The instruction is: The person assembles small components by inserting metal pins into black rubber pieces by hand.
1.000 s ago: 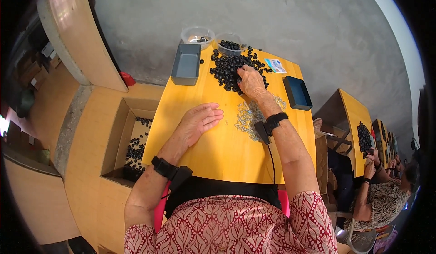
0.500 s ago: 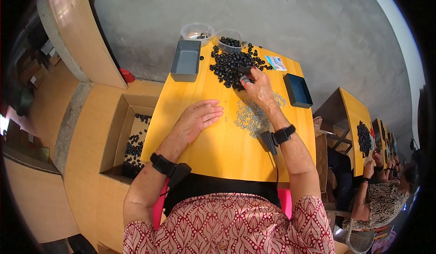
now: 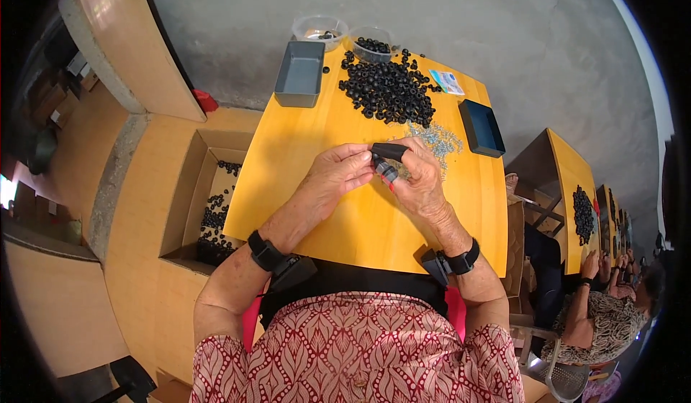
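Over the middle of the yellow table [image 3: 288,201], my two hands meet at the fingertips. The fingers of my left hand [image 3: 337,172] are pinched together against those of my right hand [image 3: 419,176]. My right hand wears a black cover on one finger and a grey and red wrap on another. Whatever lies between the fingertips is small and dark, mostly hidden by them. Just beyond my hands spreads a heap of small black ring-like parts [image 3: 389,90]. Small silvery metal pieces [image 3: 440,140] lie scattered beside and partly behind my right hand.
Two clear plastic bowls [image 3: 320,23] stand at the table's far edge, near a grey tray [image 3: 299,79]. At right are a dark tray [image 3: 482,128] and a small printed packet [image 3: 446,82]. A cardboard box [image 3: 180,208] holds black parts at left. Another person [image 3: 604,324] sits at right.
My right hand has come back from the black heap to the table's middle. My left hand has moved right and closed from flat fingers to a pinch, meeting it.
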{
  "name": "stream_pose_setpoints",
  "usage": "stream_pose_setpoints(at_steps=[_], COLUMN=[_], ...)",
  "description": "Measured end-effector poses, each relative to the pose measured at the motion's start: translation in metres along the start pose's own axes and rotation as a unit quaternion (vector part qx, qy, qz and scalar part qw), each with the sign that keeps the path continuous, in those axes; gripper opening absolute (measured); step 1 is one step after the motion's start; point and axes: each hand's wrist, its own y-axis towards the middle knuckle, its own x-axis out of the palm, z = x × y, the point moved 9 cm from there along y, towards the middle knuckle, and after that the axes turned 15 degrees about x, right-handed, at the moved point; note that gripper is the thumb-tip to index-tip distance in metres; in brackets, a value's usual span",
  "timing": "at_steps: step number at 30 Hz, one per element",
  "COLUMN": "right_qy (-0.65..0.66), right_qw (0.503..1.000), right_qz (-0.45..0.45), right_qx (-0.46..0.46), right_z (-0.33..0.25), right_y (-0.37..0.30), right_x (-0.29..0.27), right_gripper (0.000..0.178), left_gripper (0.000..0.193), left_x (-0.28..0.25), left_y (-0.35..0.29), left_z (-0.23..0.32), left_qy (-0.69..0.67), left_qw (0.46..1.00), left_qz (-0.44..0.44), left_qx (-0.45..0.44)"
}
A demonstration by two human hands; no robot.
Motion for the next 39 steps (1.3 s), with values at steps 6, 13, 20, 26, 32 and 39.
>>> stream_pose_setpoints(at_steps=[6, 13, 20, 26, 32, 39], right_qy=[0.02, 0.056, 0.057, 0.097, 0.127, 0.125], right_qw=[0.999, 0.996, 0.997, 0.991, 0.982, 0.983], right_qz=[0.002, -0.02, -0.031, -0.015, -0.044, -0.036], right_qx=[0.028, 0.062, 0.053, 0.09, 0.131, 0.131], right_z=[0.0, 0.016, 0.02, 0.032, 0.039, 0.032], right_y=[-0.007, -0.018, -0.027, -0.029, -0.031, -0.03], right_x=[0.001, 0.01, 0.007, 0.009, 0.011, 0.011], right_gripper=[0.027, 0.025, 0.021, 0.021, 0.018, 0.02], left_gripper=[0.02, 0.021, 0.018, 0.02, 0.021, 0.021], left_x=[-0.005, -0.01, -0.004, -0.001, 0.001, 0.004], left_y=[-0.003, -0.008, -0.011, -0.014, -0.013, -0.015], left_z=[-0.003, -0.01, -0.01, -0.007, -0.004, -0.005], left_qy=[-0.002, 0.04, 0.085, 0.109, 0.19, 0.179], left_qw=[1.0, 0.998, 0.996, 0.994, 0.981, 0.983], left_qz=[0.009, 0.006, -0.014, 0.008, -0.035, -0.019], left_qx=[0.0, -0.038, -0.031, -0.032, -0.023, -0.028])
